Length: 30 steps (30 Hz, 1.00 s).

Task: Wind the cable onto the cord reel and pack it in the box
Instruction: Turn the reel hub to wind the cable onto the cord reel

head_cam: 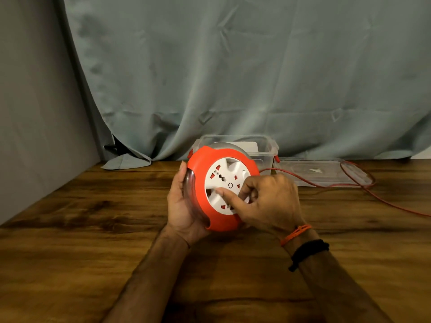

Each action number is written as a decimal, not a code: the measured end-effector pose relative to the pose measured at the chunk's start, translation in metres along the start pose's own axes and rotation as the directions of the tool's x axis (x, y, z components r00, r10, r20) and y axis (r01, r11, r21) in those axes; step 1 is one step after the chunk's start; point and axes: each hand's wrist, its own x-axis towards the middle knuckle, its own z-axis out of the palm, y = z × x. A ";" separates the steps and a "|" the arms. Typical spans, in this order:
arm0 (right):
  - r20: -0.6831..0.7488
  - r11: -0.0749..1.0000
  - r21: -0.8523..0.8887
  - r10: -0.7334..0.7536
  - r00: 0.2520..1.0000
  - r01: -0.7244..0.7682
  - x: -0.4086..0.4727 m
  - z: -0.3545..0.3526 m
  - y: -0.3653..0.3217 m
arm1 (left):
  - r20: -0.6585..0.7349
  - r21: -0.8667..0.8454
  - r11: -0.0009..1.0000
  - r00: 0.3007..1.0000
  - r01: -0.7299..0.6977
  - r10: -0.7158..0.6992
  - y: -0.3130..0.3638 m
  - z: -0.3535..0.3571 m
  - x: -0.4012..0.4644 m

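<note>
An orange cord reel (pixel 200 180) with a white socket face (pixel 224 176) is held tilted above the wooden table. My left hand (pixel 184 203) grips its left rim and clear side. My right hand (pixel 268 201) rests on the white face, index finger pressed into one of its recesses. A thin red cable (pixel 326 186) runs from behind the reel to the right, loops over the lid and trails off the right edge. The clear plastic box (pixel 268 155) with red clips stands open just behind the reel.
The box's clear lid (pixel 326 171) lies flat to the right of the box. A grey-green curtain (pixel 233 78) hangs behind the table, its hem on the tabletop at back left. A grey wall (pixel 35 113) borders the wooden table (pixel 93 229) on the left.
</note>
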 end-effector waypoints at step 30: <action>0.001 0.984 -0.166 0.070 0.998 -0.069 -0.002 0.002 -0.004 | -0.029 0.046 0.999 1.000 0.011 -0.010 -0.005 -0.001 0.002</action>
